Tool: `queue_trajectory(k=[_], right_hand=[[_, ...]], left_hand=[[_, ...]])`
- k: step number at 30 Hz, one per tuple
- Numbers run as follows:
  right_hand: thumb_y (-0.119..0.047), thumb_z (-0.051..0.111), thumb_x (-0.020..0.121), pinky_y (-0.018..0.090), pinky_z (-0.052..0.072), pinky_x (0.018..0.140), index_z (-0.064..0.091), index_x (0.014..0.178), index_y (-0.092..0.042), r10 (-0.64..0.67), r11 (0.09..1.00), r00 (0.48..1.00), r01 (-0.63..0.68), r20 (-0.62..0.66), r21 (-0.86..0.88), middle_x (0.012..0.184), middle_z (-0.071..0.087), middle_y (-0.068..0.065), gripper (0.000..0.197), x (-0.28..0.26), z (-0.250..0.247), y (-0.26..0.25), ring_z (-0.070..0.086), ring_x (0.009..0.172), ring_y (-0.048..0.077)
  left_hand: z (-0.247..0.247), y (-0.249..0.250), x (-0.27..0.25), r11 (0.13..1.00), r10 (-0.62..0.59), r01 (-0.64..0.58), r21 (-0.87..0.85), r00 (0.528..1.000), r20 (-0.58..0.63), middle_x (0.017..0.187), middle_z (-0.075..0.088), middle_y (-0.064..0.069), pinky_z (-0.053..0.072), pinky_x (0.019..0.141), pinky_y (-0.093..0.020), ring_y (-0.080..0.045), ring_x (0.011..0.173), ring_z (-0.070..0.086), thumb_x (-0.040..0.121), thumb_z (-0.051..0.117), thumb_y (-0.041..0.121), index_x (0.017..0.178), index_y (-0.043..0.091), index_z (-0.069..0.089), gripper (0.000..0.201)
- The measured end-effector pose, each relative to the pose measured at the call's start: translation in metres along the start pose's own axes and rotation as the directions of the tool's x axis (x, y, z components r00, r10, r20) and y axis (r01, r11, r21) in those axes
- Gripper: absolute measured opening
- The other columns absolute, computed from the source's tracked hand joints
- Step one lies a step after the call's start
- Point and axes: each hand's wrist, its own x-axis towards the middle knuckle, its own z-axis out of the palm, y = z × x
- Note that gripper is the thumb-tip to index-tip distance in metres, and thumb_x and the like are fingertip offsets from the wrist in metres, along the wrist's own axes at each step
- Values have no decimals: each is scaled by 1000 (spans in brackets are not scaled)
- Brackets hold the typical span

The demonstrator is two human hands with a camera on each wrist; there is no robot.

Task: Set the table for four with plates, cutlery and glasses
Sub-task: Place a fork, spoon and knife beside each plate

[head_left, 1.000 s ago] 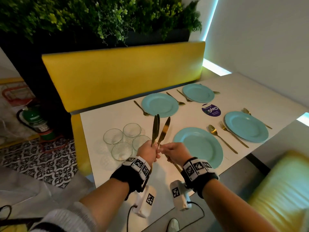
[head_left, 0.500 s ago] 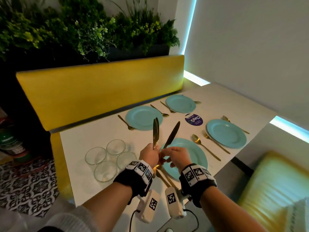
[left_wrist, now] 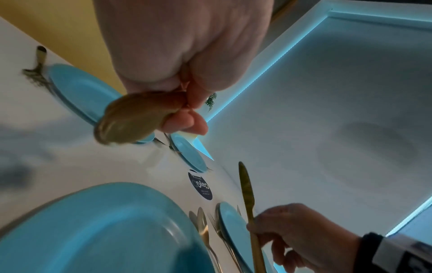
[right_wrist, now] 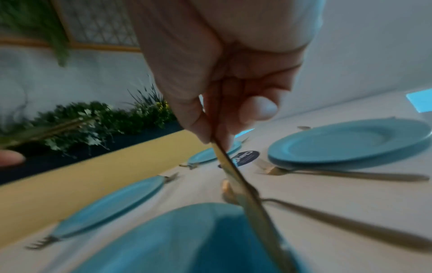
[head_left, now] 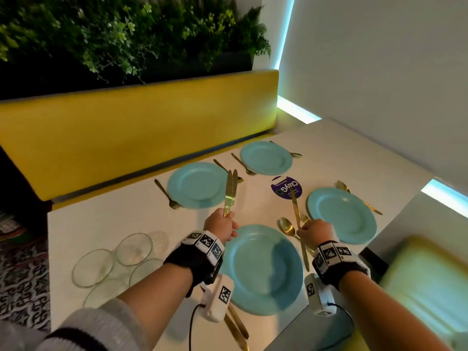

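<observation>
My left hand (head_left: 220, 225) grips a bundle of gold knives (head_left: 230, 191), blades up, above the near blue plate's (head_left: 263, 279) far left rim. Their handles (head_left: 236, 325) stick out below my wrist. My right hand (head_left: 314, 228) pinches a single gold knife (head_left: 294, 206), blade pointing away, over the gold spoon (head_left: 287, 225) and fork (head_left: 304, 219) between the near plate and the right plate (head_left: 342, 215). In the right wrist view the fingers pinch the single knife (right_wrist: 236, 177). The left wrist view shows the bundle's handle ends (left_wrist: 133, 120), blurred.
Two more blue plates (head_left: 197, 184) (head_left: 266, 158) lie along the far side with forks and spoons beside them. Several clear glasses (head_left: 114, 259) stand grouped at the table's left end. A purple sticker (head_left: 286, 187) marks the middle. A yellow bench (head_left: 141, 127) runs behind the table, with a wall to the right.
My hands have parted. The right hand drew one knife out of the bundle and carried it right, over the spoon and fork. The left hand keeps the other knives.
</observation>
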Motion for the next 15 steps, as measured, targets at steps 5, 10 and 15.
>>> queue_trajectory(k=[5,10,15], right_hand=[[-26,53,89,34,52,85,65,109,-12,72,976,997,-65,26,-209,109,66,7,27,42,9,36,63,103,25],[-18,48,92,31,53,87,64,111,-14,13,934,999,1,36,-357,108,66,3,25,60,27,53,64,102,21],[-22,44,97,28,52,86,66,107,-14,-42,924,996,67,73,-378,104,67,2,26,69,32,58,65,97,18]], left_hand=[[24,4,33,999,-50,50,11,999,2,66,55,-1,34,40,-20,-14,47,49,98,40,18,96,11,50,12],[35,3,53,996,-85,86,4,996,-34,66,54,-1,32,38,-18,-14,46,49,98,39,16,93,11,49,13],[40,2,62,995,-97,99,14,992,-74,65,55,0,34,35,-16,-10,42,49,99,40,18,95,10,50,13]])
